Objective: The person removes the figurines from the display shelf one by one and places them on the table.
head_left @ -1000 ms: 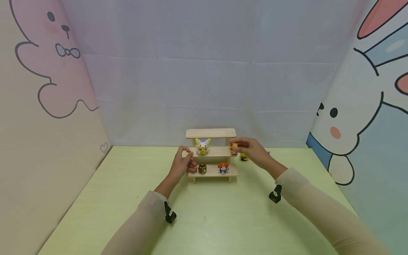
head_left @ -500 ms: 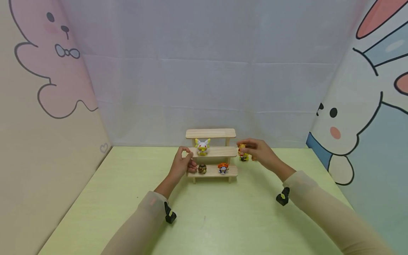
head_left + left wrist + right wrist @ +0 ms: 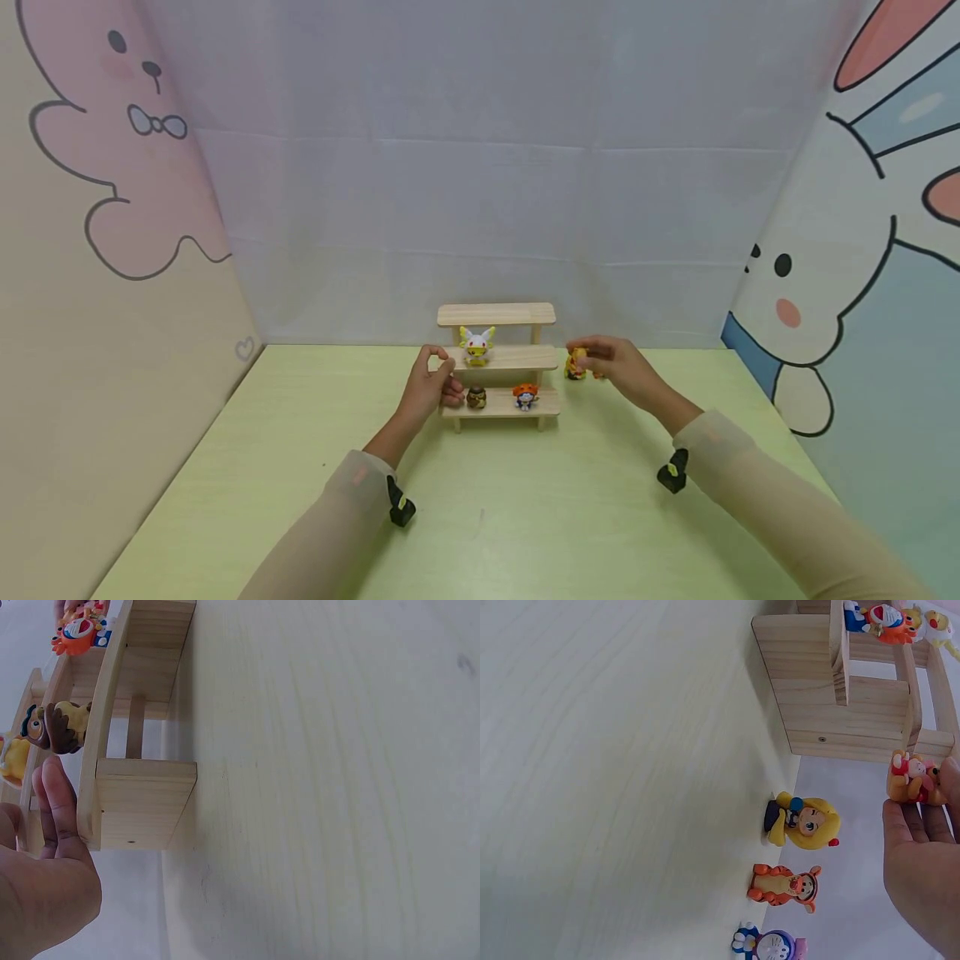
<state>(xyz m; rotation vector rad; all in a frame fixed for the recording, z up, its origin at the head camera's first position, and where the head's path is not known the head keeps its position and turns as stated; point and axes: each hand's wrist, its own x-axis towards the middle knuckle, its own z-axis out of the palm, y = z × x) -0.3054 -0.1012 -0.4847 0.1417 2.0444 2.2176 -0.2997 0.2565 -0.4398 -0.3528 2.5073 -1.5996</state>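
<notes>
Right hand: here it is, the right hand [image 3: 613,364] with thumb and fingers bent in around one small figurine [image 3: 909,780], the gap between them no wider than the toy.
Held figurine: honey-yellow to orange, rounded and glossy, with bright red patches and a little pink-faced form tucked against its front; a dark spot shows near the thumb, which covers part of it.
Its place: just off the right end of the wooden rack [image 3: 498,357], near the middle step, raised above the counter [image 3: 480,508].
Left hand: over on the other side, the left hand [image 3: 426,387] has thumb and index finger pinched on the rack's left end at the middle step, the other fingers lying straighter by the bottom one.
Middle step: a white figure [image 3: 477,343] with yellow-tipped ears stands towards the left.
Bottom step: a brown owl [image 3: 476,398] on the left, an orange-hatted figure [image 3: 525,397] in blue and white on the right.
Beside the rack: a yellow-haired figure [image 3: 810,823], then an orange striped tiger [image 3: 784,885], then a purple-topped figure [image 3: 771,946], standing in a row.
</notes>
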